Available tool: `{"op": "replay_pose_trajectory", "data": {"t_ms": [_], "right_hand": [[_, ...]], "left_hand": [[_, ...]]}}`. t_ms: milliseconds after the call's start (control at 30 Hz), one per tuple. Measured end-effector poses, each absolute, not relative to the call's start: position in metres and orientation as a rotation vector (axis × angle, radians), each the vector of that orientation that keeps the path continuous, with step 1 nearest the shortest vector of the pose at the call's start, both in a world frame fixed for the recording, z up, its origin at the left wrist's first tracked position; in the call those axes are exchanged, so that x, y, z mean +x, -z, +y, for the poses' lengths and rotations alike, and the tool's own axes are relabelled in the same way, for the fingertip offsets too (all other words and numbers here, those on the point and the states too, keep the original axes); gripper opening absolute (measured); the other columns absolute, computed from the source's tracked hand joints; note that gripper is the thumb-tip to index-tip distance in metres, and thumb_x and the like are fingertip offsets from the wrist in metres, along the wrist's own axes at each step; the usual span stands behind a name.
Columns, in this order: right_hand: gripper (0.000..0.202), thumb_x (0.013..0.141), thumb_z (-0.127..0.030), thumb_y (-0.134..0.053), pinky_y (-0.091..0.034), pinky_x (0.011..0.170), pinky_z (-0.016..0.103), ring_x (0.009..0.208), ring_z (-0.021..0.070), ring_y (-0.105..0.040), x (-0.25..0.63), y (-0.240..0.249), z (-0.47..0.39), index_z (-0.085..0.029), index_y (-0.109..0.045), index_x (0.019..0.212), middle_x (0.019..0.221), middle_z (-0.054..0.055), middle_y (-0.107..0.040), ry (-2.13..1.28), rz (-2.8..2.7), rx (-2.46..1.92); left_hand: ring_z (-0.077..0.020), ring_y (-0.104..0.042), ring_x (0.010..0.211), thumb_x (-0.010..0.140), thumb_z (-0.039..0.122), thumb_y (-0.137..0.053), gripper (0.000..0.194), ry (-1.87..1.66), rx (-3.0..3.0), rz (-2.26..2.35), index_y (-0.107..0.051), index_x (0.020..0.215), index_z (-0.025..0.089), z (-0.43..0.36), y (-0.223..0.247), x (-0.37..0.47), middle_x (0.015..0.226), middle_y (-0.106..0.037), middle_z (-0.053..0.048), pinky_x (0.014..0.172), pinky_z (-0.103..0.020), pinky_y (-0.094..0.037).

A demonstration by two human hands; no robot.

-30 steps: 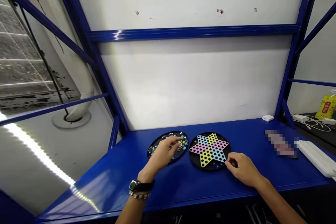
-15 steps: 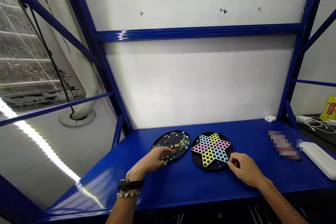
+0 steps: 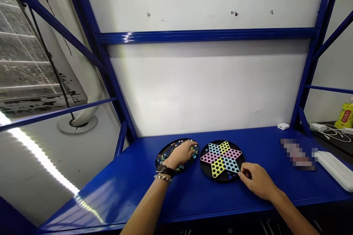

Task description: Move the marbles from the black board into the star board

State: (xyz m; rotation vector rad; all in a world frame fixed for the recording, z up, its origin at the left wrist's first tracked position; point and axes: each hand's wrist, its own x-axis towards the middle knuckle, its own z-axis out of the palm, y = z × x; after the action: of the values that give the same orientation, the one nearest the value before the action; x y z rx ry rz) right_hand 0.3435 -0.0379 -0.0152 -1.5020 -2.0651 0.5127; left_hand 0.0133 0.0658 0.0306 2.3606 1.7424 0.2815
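Note:
A round black tray [image 3: 162,153] with several coloured glass marbles lies on the blue tabletop. My left hand [image 3: 182,153], with a watch and a bead bracelet on the wrist, is over it. Its fingers are stretched out and slightly bent above the marbles at the tray's right side. To the right sits a Chinese checkers board [image 3: 221,157], a black disc with a yellow, pink and blue star of holes. A few dark blue marbles [image 3: 230,175] lie by its near rim. My right hand [image 3: 256,179] is curled closed at the board's right edge; anything inside is hidden.
A white charger [image 3: 283,126] stands at the back right of the blue table [image 3: 264,209]. A blurred flat object [image 3: 297,154] and a long white power strip [image 3: 334,169] lie on the right. Farther off are white cables [image 3: 329,130] and a yellow bottle [image 3: 344,114]. Blue frame bars [image 3: 206,35] surround the table.
My left hand has moved right and farther over the marble tray, from its near edge to its right side. My right hand has stayed closed beside the board.

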Motion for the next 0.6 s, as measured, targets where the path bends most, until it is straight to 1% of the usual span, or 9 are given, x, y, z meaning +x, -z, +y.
{"op": "replay_pose_trajectory", "data": {"t_ms": [67,200,267,367,467,533,600], "right_hand": [[0.029,0.092,-0.034,-0.050,-0.033,0.057,0.026,0.060,0.0134,-0.049,0.344,0.016,-0.038,-0.022,-0.045,0.066,0.067,-0.002,-0.057,-0.506,-2.068,-1.497],[0.030,0.093,-0.035,-0.049,-0.033,0.058,0.026,0.061,0.0134,-0.049,0.344,0.016,-0.038,-0.022,-0.045,0.066,0.067,-0.001,-0.058,-0.504,-2.076,-1.494],[0.030,0.093,-0.035,-0.049,-0.033,0.058,0.026,0.061,0.0133,-0.050,0.344,0.015,-0.038,-0.022,-0.046,0.066,0.068,-0.002,-0.058,-0.506,-2.073,-1.502],[0.029,0.093,-0.034,-0.050,-0.033,0.058,0.025,0.062,0.0135,-0.050,0.344,0.015,-0.037,-0.022,-0.046,0.067,0.067,-0.002,-0.057,-0.506,-2.075,-1.505],[0.029,0.092,-0.033,-0.051,-0.033,0.058,0.025,0.062,0.0133,-0.050,0.343,0.016,-0.037,-0.022,-0.044,0.066,0.067,-0.002,-0.056,-0.504,-2.078,-1.499],[0.029,0.092,-0.033,-0.051,-0.034,0.058,0.025,0.061,0.0132,-0.049,0.344,0.017,-0.036,-0.021,-0.044,0.066,0.066,-0.002,-0.056,-0.496,-2.075,-1.497],[0.029,0.092,-0.033,-0.050,-0.034,0.059,0.026,0.061,0.0132,-0.049,0.344,0.017,-0.036,-0.021,-0.045,0.067,0.066,-0.002,-0.056,-0.495,-2.075,-1.493]], "left_hand": [[-0.0259,-0.063,0.121,0.087,0.019,-0.053,0.041,-0.224,2.352,1.762,-0.069,0.124,0.022,0.080,-0.029,0.023,0.132,-0.068,-0.009,0.103,-0.035,-0.048],[-0.0258,-0.069,0.107,0.081,0.024,-0.065,0.026,-0.179,2.334,1.766,-0.077,0.104,0.026,0.096,-0.028,0.027,0.111,-0.077,-0.005,0.093,-0.033,-0.052],[-0.0260,-0.071,0.101,0.077,0.024,-0.070,0.025,-0.172,2.336,1.759,-0.078,0.101,0.026,0.098,-0.027,0.026,0.105,-0.078,-0.005,0.089,-0.033,-0.053],[-0.0261,-0.072,0.096,0.073,0.022,-0.071,0.026,-0.193,2.329,1.759,-0.078,0.099,0.025,0.098,-0.028,0.024,0.101,-0.078,-0.005,0.084,-0.033,-0.054],[-0.0240,-0.072,0.098,0.081,0.027,-0.064,0.023,-0.258,2.318,1.750,-0.077,0.099,0.022,0.095,-0.035,0.020,0.104,-0.078,-0.005,0.085,-0.031,-0.054],[-0.0232,-0.072,0.097,0.088,0.034,-0.057,0.028,-0.392,2.275,1.721,-0.076,0.102,0.020,0.088,-0.044,0.019,0.105,-0.078,-0.007,0.085,-0.030,-0.054],[-0.0232,-0.071,0.093,0.091,0.042,-0.053,0.035,-0.607,2.206,1.642,-0.075,0.103,0.017,0.074,-0.054,0.024,0.103,-0.079,-0.008,0.082,-0.031,-0.055]]}}
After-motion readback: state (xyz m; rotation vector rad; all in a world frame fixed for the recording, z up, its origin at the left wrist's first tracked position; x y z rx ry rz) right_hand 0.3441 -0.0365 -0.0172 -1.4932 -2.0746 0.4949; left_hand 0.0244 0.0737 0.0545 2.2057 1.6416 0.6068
